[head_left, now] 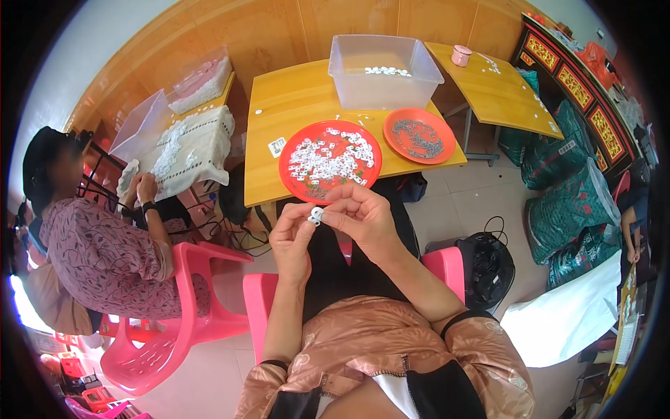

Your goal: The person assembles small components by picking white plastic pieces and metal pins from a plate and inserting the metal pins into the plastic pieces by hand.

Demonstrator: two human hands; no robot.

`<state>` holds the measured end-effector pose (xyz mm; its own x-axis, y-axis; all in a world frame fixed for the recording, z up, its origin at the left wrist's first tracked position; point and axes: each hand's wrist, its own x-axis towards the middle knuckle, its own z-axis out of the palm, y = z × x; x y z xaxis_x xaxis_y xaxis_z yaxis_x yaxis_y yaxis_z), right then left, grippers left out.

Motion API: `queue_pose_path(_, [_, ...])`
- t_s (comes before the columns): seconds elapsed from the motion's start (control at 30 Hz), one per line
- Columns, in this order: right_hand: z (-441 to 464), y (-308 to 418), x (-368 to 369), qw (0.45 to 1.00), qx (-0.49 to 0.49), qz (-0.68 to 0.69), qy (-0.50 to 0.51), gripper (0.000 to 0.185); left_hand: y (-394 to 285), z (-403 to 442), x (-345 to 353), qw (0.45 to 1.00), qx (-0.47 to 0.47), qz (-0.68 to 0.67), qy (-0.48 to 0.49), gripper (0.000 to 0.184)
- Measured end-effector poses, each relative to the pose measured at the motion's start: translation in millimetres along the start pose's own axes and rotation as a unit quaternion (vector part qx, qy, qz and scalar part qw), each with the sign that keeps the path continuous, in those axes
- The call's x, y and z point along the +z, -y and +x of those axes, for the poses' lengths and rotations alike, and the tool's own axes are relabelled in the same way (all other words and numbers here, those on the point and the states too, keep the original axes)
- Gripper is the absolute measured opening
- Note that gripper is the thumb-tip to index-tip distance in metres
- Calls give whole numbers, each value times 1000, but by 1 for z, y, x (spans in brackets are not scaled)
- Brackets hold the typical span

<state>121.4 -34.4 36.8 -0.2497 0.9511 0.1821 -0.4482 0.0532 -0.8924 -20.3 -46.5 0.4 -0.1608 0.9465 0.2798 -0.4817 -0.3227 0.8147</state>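
Note:
Both of my hands meet above my lap, just in front of the table edge. My left hand (293, 234) pinches a small white plastic part (315, 216) between thumb and fingers. From the right, my right hand (359, 215) grips the same part with thumb and index finger, its other fingers raised. Right beyond them lies a red plate (286, 166) covered with many small white pieces (335, 162), with some small grey metal pieces at its near edge. A smaller orange-red plate (392, 143) to the right holds a heap of grey metal pieces (417, 139).
A clear plastic bin (380, 87) with white pieces stands at the back of the yellow table (269, 105). At left, a co-worker (105, 251) sits at a cloth-covered table (202, 143). Green sacks (569, 209) and a black bag (488, 269) are on the right.

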Motion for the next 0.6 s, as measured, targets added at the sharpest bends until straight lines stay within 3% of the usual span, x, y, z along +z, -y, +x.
queue_pose_path(0.1, [1, -3, 2, 999, -9, 31, -23, 25, 0, 1, -1, 992, 64, 98, 56, 21])
queue_pose_path(0.3, [3, -10, 1, 999, -35, -15, -32, 25, -4, -5, 13, 991, 43, 122, -39, 19])
queue_pose_path(0.4, [1, -10, -1, 994, -53, -88, -28, 24, -3, -7, 14, 987, 63, 137, -59, 21])
queue_pose_path(0.6, [1, -6, 3, 997, -47, -61, -9, 26, 0, -16, 19, 961, 152, 208, -96, 24])
